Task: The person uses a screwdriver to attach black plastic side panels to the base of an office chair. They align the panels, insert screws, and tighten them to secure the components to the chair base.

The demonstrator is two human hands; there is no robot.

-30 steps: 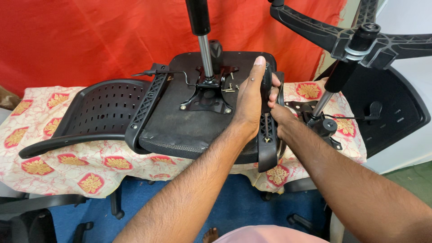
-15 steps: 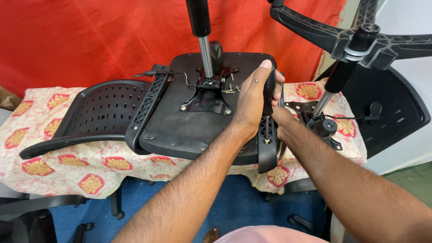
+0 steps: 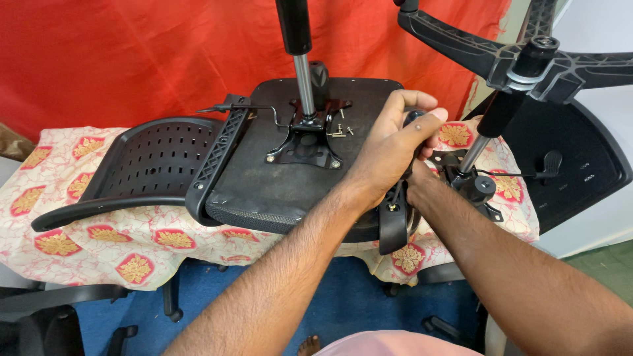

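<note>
Head view, items listed from largest to smallest.

Red cloth (image 3: 132,59): hangs as a backdrop behind everything.

Surface (image 3: 86,231): covered with a cream cloth printed with red and gold squares; carries the chair parts.

Chair seat (image 3: 264,191): black, lying upside down at the centre of the surface, underside up.

Backrest (image 3: 138,165): black, perforated, lying flat to the left of the seat and joined to it by a ribbed black bracket.

Second chair (image 3: 580,165): also upside down, at the right, its five-arm base (image 3: 527,62) raised in the air on its column.

Gas cylinder (image 3: 300,53): stands upright from the metal plate (image 3: 306,142) bolted on the seat's underside.

Armrest (image 3: 395,217): black, standing on edge against the right side of the seat, its lower end hanging past the seat's front edge.

Left hand (image 3: 389,155): lies over the top of the armrest, fingers curled and pressed around it, thumb on top.

Right hand (image 3: 422,188): mostly hidden behind the left hand and the armrest; it touches the armrest's far side, but whether its fingers are spread or closed cannot be told.

Loose screws (image 3: 339,132): a few, lying on the seat just right of the metal plate.
</note>
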